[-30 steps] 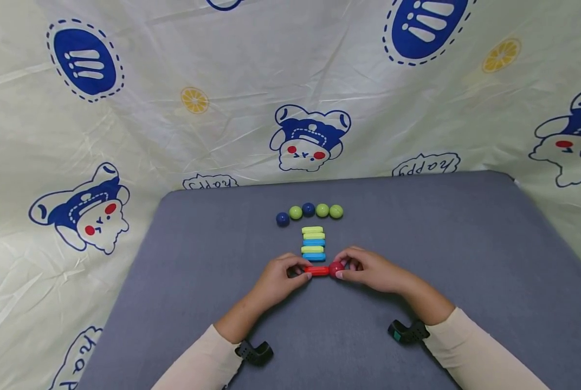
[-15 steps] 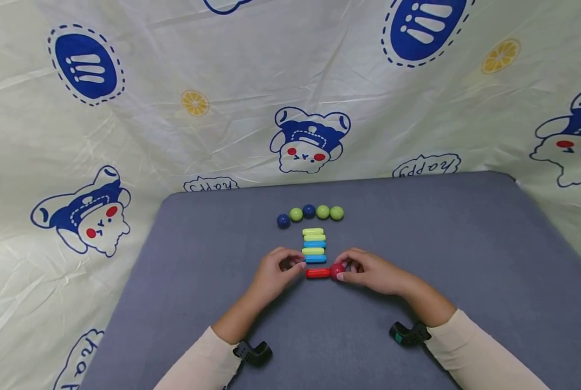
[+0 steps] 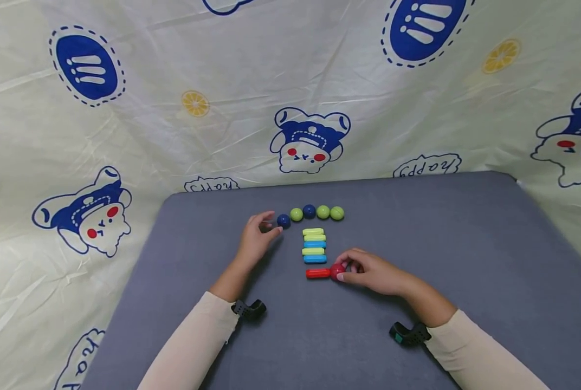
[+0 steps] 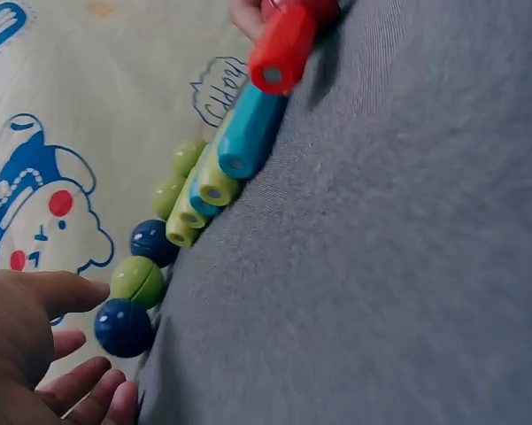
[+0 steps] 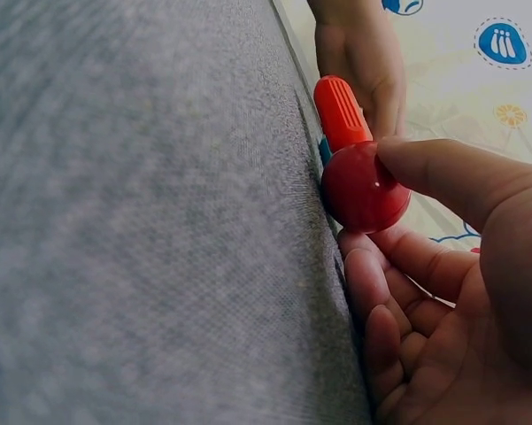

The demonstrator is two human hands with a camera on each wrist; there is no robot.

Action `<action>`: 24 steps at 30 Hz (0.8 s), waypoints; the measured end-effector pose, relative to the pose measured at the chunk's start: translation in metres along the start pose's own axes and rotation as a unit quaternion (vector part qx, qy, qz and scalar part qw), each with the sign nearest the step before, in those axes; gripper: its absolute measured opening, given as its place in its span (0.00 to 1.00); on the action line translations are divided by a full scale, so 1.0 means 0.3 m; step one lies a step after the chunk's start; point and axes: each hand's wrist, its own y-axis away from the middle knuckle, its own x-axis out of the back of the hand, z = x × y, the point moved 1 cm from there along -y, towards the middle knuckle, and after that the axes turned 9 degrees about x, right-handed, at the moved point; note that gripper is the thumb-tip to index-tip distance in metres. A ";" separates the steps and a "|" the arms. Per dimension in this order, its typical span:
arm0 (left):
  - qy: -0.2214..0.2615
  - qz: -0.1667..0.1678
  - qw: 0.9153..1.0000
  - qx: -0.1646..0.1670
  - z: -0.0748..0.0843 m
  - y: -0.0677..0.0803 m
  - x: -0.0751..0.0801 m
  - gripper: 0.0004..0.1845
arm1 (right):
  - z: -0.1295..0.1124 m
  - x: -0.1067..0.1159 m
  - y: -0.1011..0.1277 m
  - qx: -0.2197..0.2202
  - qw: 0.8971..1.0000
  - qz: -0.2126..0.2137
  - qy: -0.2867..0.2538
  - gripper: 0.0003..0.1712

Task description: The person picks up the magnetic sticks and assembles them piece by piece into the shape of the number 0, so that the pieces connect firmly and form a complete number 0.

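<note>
My right hand [image 3: 370, 271] pinches a red ball [image 5: 365, 188] between thumb and fingers. Touching that ball on its left, a red rod [image 3: 317, 273] with a metal dot on its end lies on the table. My left hand [image 3: 255, 238] is beside the leftmost dark blue ball [image 4: 124, 328], thumb and fingers spread around it without a grip. This ball ends a row that also has a green ball [image 3: 296, 215], another dark blue ball [image 3: 309, 212] and more green balls [image 3: 330, 212].
Yellow and blue rods are stacked side by side in a column, a blue rod [image 3: 315, 259] nearest me and a yellow rod [image 3: 312, 231] farthest. The grey table [image 3: 417, 227] meets a printed curtain [image 3: 251, 65] behind. Each wrist wears a black band [image 3: 410, 333].
My left hand has let go of the red rod and moved away from me and left to the end of the ball row. My right hand has stayed on the red ball.
</note>
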 end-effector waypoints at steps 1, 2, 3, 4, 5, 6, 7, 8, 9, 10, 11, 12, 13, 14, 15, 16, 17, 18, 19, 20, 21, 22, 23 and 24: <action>-0.009 -0.007 1.000 0.004 0.002 -0.013 -0.003 0.26 | -0.001 0.001 0.001 -0.001 1.000 0.000 -0.001 0.16; -0.020 -0.017 1.000 0.006 0.006 -0.024 -0.008 0.27 | -0.001 0.001 0.001 -0.002 1.000 0.001 -0.003 0.16; -0.030 -0.024 0.999 0.007 0.011 -0.032 -0.013 0.27 | -0.002 0.002 0.001 -0.003 1.000 0.002 -0.004 0.16; -0.041 -0.030 0.999 0.006 0.016 -0.040 -0.019 0.26 | -0.002 0.003 0.001 0.000 1.000 0.002 -0.005 0.16; -0.051 -0.032 0.998 0.002 0.021 -0.046 -0.025 0.26 | -0.002 0.003 0.002 0.002 1.000 0.003 -0.006 0.16; -0.060 -0.033 0.998 0.000 0.025 -0.052 -0.032 0.24 | -0.001 0.004 0.002 0.004 1.000 0.002 -0.006 0.16; -0.069 -0.033 0.997 -0.003 0.028 -0.057 -0.039 0.23 | -0.001 0.004 0.003 0.005 1.000 0.003 -0.007 0.16; -0.079 -0.031 0.996 -0.006 0.031 -0.060 -0.045 0.21 | 0.000 0.004 0.005 0.007 1.000 0.003 -0.006 0.16; -0.085 -0.029 0.996 -0.008 0.033 -0.062 -0.050 0.20 | 0.001 0.004 0.006 0.010 1.000 0.002 -0.005 0.16; -0.090 -0.027 0.996 -0.011 0.033 -0.064 -0.053 0.18 | 0.004 0.003 0.005 0.013 1.000 0.002 -0.005 0.16; -0.092 -0.024 0.995 -0.012 0.032 -0.065 -0.054 0.17 | 0.006 0.002 0.004 0.013 1.000 0.001 -0.005 0.16; -0.092 -0.024 0.995 -0.010 0.030 -0.065 -0.055 0.16 | 0.007 0.001 0.003 0.013 1.000 0.001 -0.004 0.16; -0.091 -0.023 0.996 -0.010 0.028 -0.064 -0.054 0.16 | 0.008 0.001 0.002 0.013 1.000 0.002 -0.004 0.15; -0.089 -0.024 0.996 -0.008 0.026 -0.062 -0.052 0.16 | 0.009 0.000 0.001 0.013 1.000 0.002 -0.004 0.15; -0.085 -0.026 0.996 -0.007 0.025 -0.057 -0.049 0.15 | 0.010 0.000 0.000 0.014 1.000 0.002 -0.003 0.15; -0.081 -0.030 0.996 -0.003 0.024 -0.051 -0.045 0.15 | 0.010 -0.001 0.000 0.013 1.000 0.002 -0.003 0.15; -0.079 -0.035 0.996 -0.001 0.022 -0.043 -0.040 0.15 | 0.009 -0.001 0.000 0.012 1.000 0.001 -0.002 0.15; -0.076 -0.043 0.996 0.002 0.020 -0.033 -0.034 0.15 | 0.008 -0.001 0.000 0.011 1.000 0.001 -0.002 0.15; -0.074 -0.051 0.996 0.006 0.018 -0.021 -0.027 0.14 | 0.008 -0.001 0.000 0.011 1.000 0.002 -0.002 0.15; -0.070 -0.060 0.996 0.008 0.017 -0.008 -0.021 0.14 | 0.008 -0.001 0.000 0.011 1.000 0.002 -0.001 0.15; -0.068 -0.070 0.995 0.010 0.017 0.008 -0.014 0.14 | 0.009 -0.001 0.000 0.010 1.000 0.003 -0.001 0.15; -0.068 -0.077 0.995 0.012 0.015 0.021 -0.007 0.13 | 0.008 -0.002 0.000 0.010 1.000 0.004 0.000 0.15; -0.069 -0.084 0.994 0.014 0.012 0.033 -0.001 0.13 | 0.007 -0.002 -0.001 0.010 1.000 0.005 0.000 0.15; -0.068 -0.091 0.993 0.017 0.009 0.047 0.006 0.13 | 0.006 -0.003 -0.001 0.010 1.000 0.007 0.000 0.15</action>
